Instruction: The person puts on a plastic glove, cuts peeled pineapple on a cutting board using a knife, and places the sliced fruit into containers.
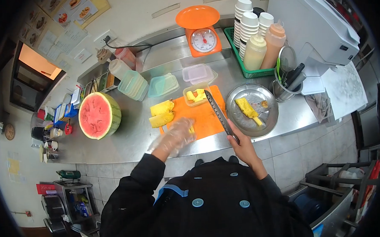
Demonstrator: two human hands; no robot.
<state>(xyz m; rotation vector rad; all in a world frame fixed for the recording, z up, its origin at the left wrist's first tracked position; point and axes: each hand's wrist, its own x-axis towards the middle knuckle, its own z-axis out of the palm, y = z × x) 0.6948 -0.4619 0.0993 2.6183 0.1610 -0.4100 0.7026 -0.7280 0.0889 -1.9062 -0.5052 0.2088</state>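
Observation:
My left hand (176, 135), in a clear plastic glove, is over the orange cutting board (209, 125). Its fingers close around a yellow pineapple piece (191, 130), mostly hidden beneath them. My bare right hand (243, 150) grips a long knife (217, 111) by its dark handle, with the blade pointing up and away across the board. Two larger pineapple chunks (161, 113) lie at the board's left edge. Near the knife tip, a clear plastic container (197, 102) holds cut pineapple pieces. To the right, a round metal tray (266, 125) carries pineapple trimmings (247, 109).
A halved watermelon (99, 115) sits at the left. Stacked containers (133, 85) and lids (163, 84) stand behind the board. At the back are an orange scale (203, 39) and a green basket (256, 73) with bottles and cups. A metal utensil pot (285, 91) stands right.

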